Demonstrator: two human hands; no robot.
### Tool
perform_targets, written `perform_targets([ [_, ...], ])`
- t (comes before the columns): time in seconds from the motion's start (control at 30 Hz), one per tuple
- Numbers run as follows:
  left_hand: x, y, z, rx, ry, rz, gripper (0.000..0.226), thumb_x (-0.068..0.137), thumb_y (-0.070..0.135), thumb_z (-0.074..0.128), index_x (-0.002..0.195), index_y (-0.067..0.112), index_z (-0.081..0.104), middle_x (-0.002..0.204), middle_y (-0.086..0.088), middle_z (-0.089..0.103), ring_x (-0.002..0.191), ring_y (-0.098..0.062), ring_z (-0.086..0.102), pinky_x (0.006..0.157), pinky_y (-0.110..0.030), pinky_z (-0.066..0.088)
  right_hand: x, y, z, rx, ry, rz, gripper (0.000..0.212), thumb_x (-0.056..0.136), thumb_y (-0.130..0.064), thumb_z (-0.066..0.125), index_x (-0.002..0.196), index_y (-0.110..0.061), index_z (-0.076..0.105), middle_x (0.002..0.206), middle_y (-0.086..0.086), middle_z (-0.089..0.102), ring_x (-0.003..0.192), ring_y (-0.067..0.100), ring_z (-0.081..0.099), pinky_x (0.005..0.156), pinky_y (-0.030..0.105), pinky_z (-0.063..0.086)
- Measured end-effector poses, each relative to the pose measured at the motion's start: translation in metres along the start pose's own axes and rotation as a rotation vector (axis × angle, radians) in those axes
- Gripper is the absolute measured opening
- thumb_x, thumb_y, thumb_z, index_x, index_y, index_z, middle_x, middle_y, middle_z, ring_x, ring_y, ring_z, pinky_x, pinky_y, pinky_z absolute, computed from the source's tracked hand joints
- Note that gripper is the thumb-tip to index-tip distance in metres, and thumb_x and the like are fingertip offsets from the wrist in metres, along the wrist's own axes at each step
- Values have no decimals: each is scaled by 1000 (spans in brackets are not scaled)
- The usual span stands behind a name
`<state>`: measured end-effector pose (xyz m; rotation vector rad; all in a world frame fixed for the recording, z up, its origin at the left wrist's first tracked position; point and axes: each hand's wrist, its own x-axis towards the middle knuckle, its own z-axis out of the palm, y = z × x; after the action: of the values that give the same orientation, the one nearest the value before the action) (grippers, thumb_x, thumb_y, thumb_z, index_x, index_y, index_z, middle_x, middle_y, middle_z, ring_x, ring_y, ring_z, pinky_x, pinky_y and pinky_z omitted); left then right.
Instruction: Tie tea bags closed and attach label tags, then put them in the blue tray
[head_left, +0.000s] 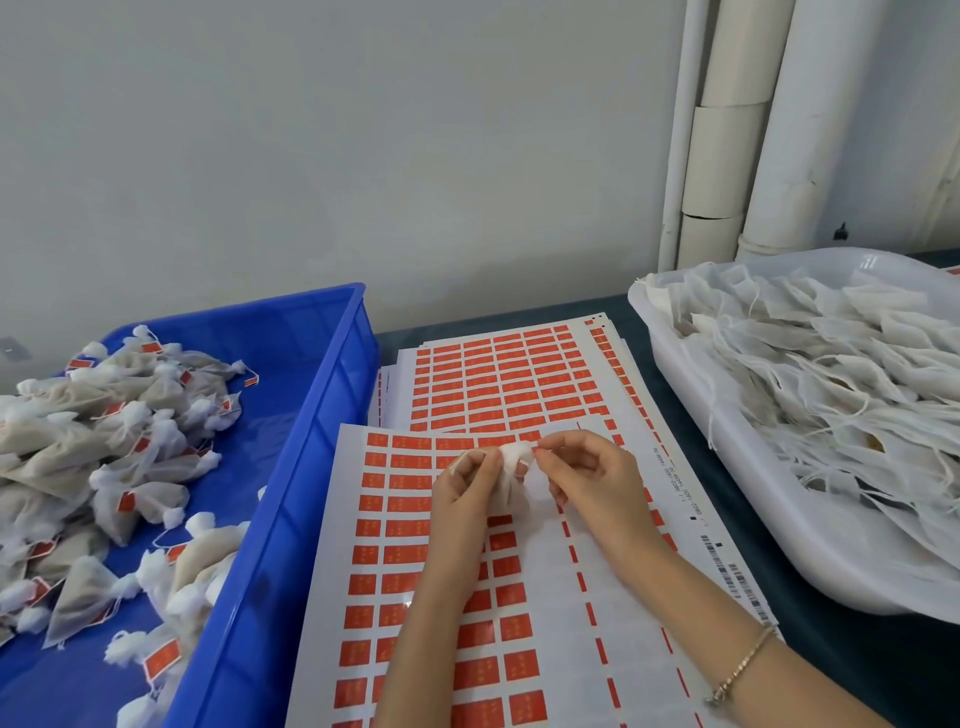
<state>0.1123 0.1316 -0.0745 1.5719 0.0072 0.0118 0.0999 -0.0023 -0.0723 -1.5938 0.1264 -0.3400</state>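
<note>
Fingers (475, 462) of the left hand (462, 493) are curled in, pinching one side of a small white tea bag (511, 470). The right hand (587, 478) pinches the other side between thumb and forefinger. The bag is held just above the sheets of red label tags (415, 571) on the dark counter (857, 675). The blue tray (322, 415) to the left holds tied, tagged bags (104, 441). The white tray (727, 467) to the right holds loose bags with strings.

One wide-angle camera, worn on the head, looks forward and down at the table (862, 670) from close above. The left hand (467, 491) and right hand (587, 480) sit mid-frame, blue tray (306, 457) at left, wall (363, 156) ahead.
</note>
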Motion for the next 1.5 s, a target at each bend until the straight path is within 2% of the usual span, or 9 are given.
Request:
perform_targets([
  [0.13,1,-1,-1,-10,-4,-3,17,94,31,57,88,21,70,82,6,71,82,-16,66,73,-21,52,0,-1,-2,-14,-50,1,24,81,-30,75,100,-27,62,89,-10,70,77,8,68,67,18,57],
  [0.23,0,-1,-1,-28,-18,-1,16,94,32,58,88,22,69,83,7,70,83,-15,67,76,-22,55,-3,1,2,-131,-122,-1,24,83,-37,71,105,-32,62,98,-17,66,90,6,64,72,13,53],
  [0.4,0,1,0,2,-10,43,16,92,34,59,82,33,71,84,11,70,84,-10,66,72,-17,54,-1,0,0,-74,-91,14,9,82,-32,73,89,-29,67,84,-13,69,76,4,66,64,11,52],
  [0.53,0,1,1,23,10,22,13,90,36,61,81,38,70,83,18,68,81,-6,65,65,-13,51,1,-3,-1,4,-52,6,11,82,-21,74,89,-25,67,82,-7,71,71,5,68,60,13,53],
  [0.8,2,-2,0,19,15,7,17,91,35,60,87,22,71,83,2,70,85,-21,66,74,-23,53,-7,1,-1,-253,2,-335,19,82,-6,71,80,-25,67,80,-17,66,85,-1,61,70,5,48],
  [1.03,-1,-2,0,34,5,86,31,93,35,55,85,9,70,78,-10,65,74,-23,61,65,-18,50,-5,5,-3,-362,-2,-429,8,82,-13,72,86,-20,73,82,-23,61,78,-1,63,69,3,47],
  [1.23,-1,0,1,3,16,19,21,91,38,58,78,32,74,81,1,69,84,-21,66,77,-29,56,-4,1,-2,-288,-112,-336,10,88,-20,66,85,-30,66,84,-24,61,89,-6,58,69,4,46],
  [1.33,-2,4,0,-37,34,-11,20,89,38,58,78,36,75,82,8,71,85,-16,68,74,-23,57,-6,1,-2,-285,-186,-340,6,89,-31,61,89,-36,62,91,-24,62,92,-2,59,72,7,48],
  [1.5,-3,5,0,-26,33,14,17,88,36,60,81,31,75,83,9,72,85,-13,69,69,-18,55,-4,12,-4,-558,-144,-362,10,92,-33,60,95,-27,67,90,-16,66,72,1,60,67,4,45],
])
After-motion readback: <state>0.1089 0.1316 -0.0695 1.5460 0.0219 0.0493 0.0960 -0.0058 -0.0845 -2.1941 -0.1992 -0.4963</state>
